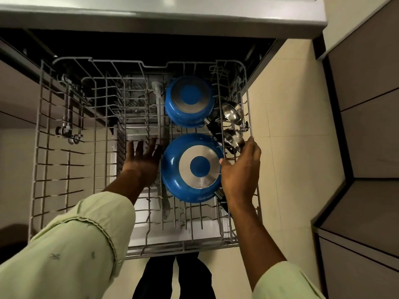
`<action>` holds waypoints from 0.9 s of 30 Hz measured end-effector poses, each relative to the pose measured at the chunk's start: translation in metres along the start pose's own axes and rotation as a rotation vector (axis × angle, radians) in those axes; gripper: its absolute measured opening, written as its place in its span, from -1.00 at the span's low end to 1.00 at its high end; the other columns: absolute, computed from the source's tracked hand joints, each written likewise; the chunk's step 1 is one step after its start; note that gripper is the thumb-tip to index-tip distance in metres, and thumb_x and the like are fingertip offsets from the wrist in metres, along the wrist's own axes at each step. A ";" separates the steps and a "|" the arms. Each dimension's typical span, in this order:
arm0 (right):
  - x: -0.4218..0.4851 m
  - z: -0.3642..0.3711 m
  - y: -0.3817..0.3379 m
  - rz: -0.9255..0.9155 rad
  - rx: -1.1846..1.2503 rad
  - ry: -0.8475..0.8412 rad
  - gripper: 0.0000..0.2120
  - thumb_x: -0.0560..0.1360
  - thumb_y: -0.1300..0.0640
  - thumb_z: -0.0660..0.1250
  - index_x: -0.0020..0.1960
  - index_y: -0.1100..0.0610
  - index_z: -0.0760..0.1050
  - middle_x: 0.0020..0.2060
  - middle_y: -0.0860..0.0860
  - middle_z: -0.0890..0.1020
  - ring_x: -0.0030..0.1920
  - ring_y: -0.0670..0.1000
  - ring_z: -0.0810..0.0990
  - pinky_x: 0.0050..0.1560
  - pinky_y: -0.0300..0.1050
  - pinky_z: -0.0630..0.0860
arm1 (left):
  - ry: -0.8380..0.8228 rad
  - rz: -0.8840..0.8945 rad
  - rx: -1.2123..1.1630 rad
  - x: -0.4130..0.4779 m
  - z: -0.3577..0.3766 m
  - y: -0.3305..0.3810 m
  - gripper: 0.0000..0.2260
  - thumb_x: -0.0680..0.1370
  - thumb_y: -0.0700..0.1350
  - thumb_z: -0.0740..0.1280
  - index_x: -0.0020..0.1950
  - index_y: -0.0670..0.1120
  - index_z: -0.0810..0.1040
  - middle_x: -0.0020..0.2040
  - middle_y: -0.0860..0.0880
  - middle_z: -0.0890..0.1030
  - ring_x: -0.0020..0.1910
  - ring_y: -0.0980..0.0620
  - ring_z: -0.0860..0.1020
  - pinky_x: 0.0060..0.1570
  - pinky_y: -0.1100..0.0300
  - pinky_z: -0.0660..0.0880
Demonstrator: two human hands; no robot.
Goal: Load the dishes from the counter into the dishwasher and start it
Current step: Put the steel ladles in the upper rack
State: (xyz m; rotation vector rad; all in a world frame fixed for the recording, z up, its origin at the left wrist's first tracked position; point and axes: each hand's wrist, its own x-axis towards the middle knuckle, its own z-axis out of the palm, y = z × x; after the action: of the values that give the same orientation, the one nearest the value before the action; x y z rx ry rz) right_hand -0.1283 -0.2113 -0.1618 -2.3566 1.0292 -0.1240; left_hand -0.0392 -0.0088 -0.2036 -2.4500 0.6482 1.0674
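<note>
Pale green left sleeve (71, 244) is filling the lower left corner. Above it the wire rack (185, 244) is standing pulled out below the desk (151, 16) and taking up the middle of the frame.

Right of centre the near blue pan (194, 167) is lying upside down in the rack, with the far blue pan (190, 100) lying the same way above it. Both are probably stiff, fairly weighty metal with a slick coating. The black handle (222, 200) at the near pan's lower right, or opposite sides of its rim, looks the safest hold. Two small steel vessels (233, 113) are sitting against the rack's right wall, likely light and slippery.

The left grip (140, 162) is hovering flat with fingers spread, holding nothing, just left of the near pan. The right grip (239, 169) is sitting at the pan's right edge, thumb tip at the rim. Its fingers are curling up beside the lower steel vessel and the rack wall, and whether they are holding anything cannot be told.
</note>
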 end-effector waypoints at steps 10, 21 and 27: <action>-0.061 0.010 -0.016 -0.285 -0.220 -0.180 -0.27 0.51 0.05 0.40 0.56 0.18 0.14 0.54 0.16 0.20 0.55 0.18 0.10 0.52 0.13 0.15 | 0.120 -0.032 -0.230 -0.059 0.007 0.013 -0.27 0.63 -0.02 0.19 0.61 0.01 -0.26 0.58 -0.13 -0.33 0.57 -0.23 -0.24 0.50 -0.29 -0.21; -0.114 -0.033 -0.027 -0.370 -0.329 -0.420 -0.31 0.58 0.02 0.31 0.57 0.18 0.07 0.55 0.13 0.15 0.56 0.15 0.06 0.55 0.06 0.09 | 0.183 -0.075 -0.380 -0.166 0.009 0.019 -0.33 0.64 -0.06 0.14 0.63 0.01 -0.19 0.61 -0.12 -0.25 0.58 -0.21 -0.23 0.52 -0.27 -0.19; -0.144 -0.058 -0.069 -0.529 -0.305 -0.449 -0.31 0.59 -0.05 0.27 0.57 0.19 0.07 0.55 0.15 0.15 0.56 0.16 0.07 0.54 0.05 0.09 | 0.283 -0.122 -0.408 -0.226 0.014 -0.008 -0.38 0.67 0.05 0.09 0.63 0.00 -0.16 0.63 -0.13 -0.18 0.60 -0.18 -0.18 0.52 -0.16 -0.18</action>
State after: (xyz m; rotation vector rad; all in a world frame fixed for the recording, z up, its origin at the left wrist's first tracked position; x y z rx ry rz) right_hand -0.2013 -0.0991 -0.0577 -2.7017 0.2105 0.3763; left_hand -0.1789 0.0623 -0.0404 -2.9860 0.3809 0.8812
